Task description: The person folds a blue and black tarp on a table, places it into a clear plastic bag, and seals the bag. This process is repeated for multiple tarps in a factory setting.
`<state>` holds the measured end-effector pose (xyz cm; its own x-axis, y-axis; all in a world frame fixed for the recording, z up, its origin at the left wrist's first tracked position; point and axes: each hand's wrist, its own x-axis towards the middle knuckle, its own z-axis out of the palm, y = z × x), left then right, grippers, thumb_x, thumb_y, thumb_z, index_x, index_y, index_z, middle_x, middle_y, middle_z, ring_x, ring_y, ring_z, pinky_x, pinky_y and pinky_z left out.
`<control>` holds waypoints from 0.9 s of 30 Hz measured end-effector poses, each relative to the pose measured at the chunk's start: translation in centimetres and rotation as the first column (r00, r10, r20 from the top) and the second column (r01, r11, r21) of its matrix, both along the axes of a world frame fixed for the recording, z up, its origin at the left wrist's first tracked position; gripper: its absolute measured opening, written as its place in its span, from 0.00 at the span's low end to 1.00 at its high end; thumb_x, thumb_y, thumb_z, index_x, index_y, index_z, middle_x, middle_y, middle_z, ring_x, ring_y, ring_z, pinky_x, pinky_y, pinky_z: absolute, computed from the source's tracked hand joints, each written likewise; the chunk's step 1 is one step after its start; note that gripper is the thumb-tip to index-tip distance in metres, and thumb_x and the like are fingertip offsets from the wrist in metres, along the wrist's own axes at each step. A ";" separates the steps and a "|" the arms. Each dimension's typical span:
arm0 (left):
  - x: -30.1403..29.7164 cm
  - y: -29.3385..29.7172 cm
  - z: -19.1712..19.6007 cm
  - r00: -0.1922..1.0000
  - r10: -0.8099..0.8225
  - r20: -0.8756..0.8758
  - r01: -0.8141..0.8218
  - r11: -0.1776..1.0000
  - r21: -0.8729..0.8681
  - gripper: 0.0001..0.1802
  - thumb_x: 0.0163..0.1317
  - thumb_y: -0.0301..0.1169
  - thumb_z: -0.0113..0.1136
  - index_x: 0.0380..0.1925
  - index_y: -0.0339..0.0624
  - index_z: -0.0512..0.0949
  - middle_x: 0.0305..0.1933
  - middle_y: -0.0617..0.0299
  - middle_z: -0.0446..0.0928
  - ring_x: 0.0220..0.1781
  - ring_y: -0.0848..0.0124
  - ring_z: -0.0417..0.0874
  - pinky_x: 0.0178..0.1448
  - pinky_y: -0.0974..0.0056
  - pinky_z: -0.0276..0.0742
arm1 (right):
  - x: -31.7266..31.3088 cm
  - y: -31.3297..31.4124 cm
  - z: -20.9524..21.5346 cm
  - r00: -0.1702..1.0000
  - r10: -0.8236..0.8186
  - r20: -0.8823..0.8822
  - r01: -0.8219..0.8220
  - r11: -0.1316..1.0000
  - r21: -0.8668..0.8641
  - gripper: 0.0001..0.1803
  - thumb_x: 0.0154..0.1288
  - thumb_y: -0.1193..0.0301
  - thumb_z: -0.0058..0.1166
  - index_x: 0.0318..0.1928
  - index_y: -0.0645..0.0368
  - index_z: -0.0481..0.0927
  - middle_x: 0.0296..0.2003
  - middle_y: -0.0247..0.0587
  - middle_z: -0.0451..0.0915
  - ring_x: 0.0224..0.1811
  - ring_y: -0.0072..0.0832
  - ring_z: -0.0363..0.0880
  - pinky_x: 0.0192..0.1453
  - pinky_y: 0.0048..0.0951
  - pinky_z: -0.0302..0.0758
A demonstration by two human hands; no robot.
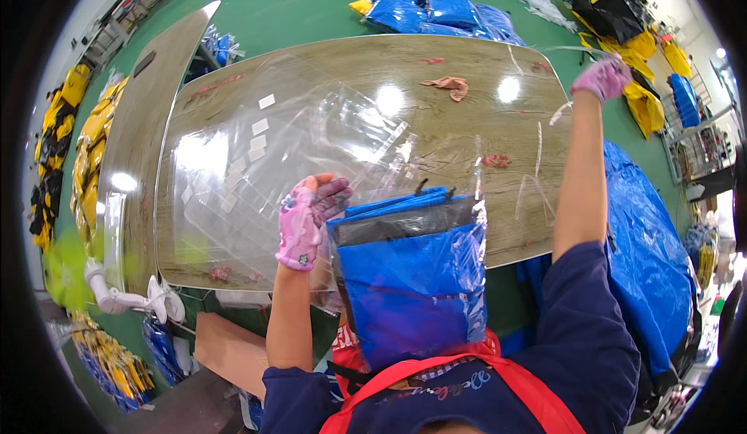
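Note:
A folded blue and black item in a clear plastic bag (412, 282) rests against my front at the table's near edge, with dark cord ends at its top. My left hand (311, 220), in a pink patterned glove, is beside the bag's left edge, open with fingers slightly curved. Far out to the right, my right hand (601, 79) is raised past the table's edge in a pink glove. Its fingers are closed on a thin pale strip (564, 47) that trails leftward from it. Flat clear plastic bags (272, 150) with small white labels lie spread left of centre.
The wood-patterned table (498, 123) bears a crumpled tan scrap (447, 86) and loose strips. Blue packages (443, 6) lie on the floor beyond. A large blue sheet pile (642, 255) stands at my right. A green fan (70, 271) is at the left, above a cardboard box (229, 348).

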<state>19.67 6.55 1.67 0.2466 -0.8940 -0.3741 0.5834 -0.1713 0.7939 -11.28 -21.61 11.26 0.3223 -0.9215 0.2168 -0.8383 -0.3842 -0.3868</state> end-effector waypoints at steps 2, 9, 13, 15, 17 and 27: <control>0.1 0.1 0.1 0.999 0.028 -0.032 -0.028 1.000 -0.014 0.20 0.73 0.41 0.46 0.50 0.34 0.72 0.47 0.44 0.80 0.49 0.53 0.83 0.52 0.53 0.81 | -3.9 2.2 -3.3 0.987 0.068 0.144 -0.113 0.938 0.329 0.19 0.65 0.62 0.53 0.53 0.58 0.73 0.48 0.41 0.76 0.35 0.28 0.78 0.34 0.27 0.76; 2.7 1.9 5.5 0.631 -0.246 0.736 0.160 0.969 0.187 0.22 0.70 0.40 0.52 0.57 0.37 0.74 0.48 0.51 0.82 0.30 0.78 0.77 0.32 0.73 0.72 | -1.8 15.3 -0.6 0.778 -0.172 0.604 -0.438 0.539 0.719 0.20 0.72 0.62 0.51 0.57 0.60 0.76 0.49 0.37 0.82 0.30 0.14 0.80 0.24 0.14 0.70; 1.9 3.5 7.5 0.990 -0.103 0.097 0.119 0.976 -0.180 0.21 0.69 0.41 0.53 0.54 0.39 0.75 0.52 0.48 0.80 0.36 0.76 0.79 0.41 0.71 0.76 | -2.1 18.0 -0.6 0.340 -0.504 0.794 -0.613 0.522 0.593 0.15 0.74 0.67 0.48 0.55 0.63 0.76 0.52 0.42 0.79 0.46 0.28 0.82 0.39 0.20 0.78; 0.8 4.4 6.1 0.988 -0.119 0.098 0.149 0.900 -0.409 0.19 0.69 0.40 0.53 0.51 0.37 0.75 0.55 0.46 0.78 0.44 0.68 0.81 0.51 0.64 0.77 | -2.9 19.1 -1.8 0.216 -0.441 0.871 -0.684 0.568 0.457 0.13 0.74 0.68 0.47 0.50 0.64 0.78 0.57 0.47 0.76 0.56 0.36 0.78 0.55 0.30 0.78; 1.6 5.3 5.0 0.939 -0.333 0.080 0.329 0.812 -0.483 0.11 0.68 0.33 0.54 0.43 0.37 0.77 0.60 0.44 0.74 0.59 0.56 0.77 0.66 0.53 0.70 | -5.5 19.4 -3.7 0.358 -0.129 0.925 -0.723 0.589 0.362 0.13 0.74 0.68 0.47 0.47 0.65 0.79 0.59 0.46 0.75 0.58 0.36 0.76 0.57 0.32 0.76; 1.4 3.6 9.3 -0.201 -0.243 0.949 0.585 0.747 0.315 0.22 0.58 0.20 0.52 0.53 0.48 0.79 0.65 0.53 0.71 0.61 0.55 0.76 0.61 0.61 0.74 | -8.9 21.7 -9.0 0.547 0.560 0.622 -0.751 0.657 0.068 0.20 0.61 0.85 0.55 0.53 0.54 0.76 0.63 0.49 0.71 0.56 0.42 0.78 0.55 0.34 0.78</control>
<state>21.08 10.14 10.95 -0.2789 -0.9593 -0.0448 -0.8411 0.2215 0.4934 -20.15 0.04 2.22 0.7879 -0.5341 0.3066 -0.0264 -0.5267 -0.8496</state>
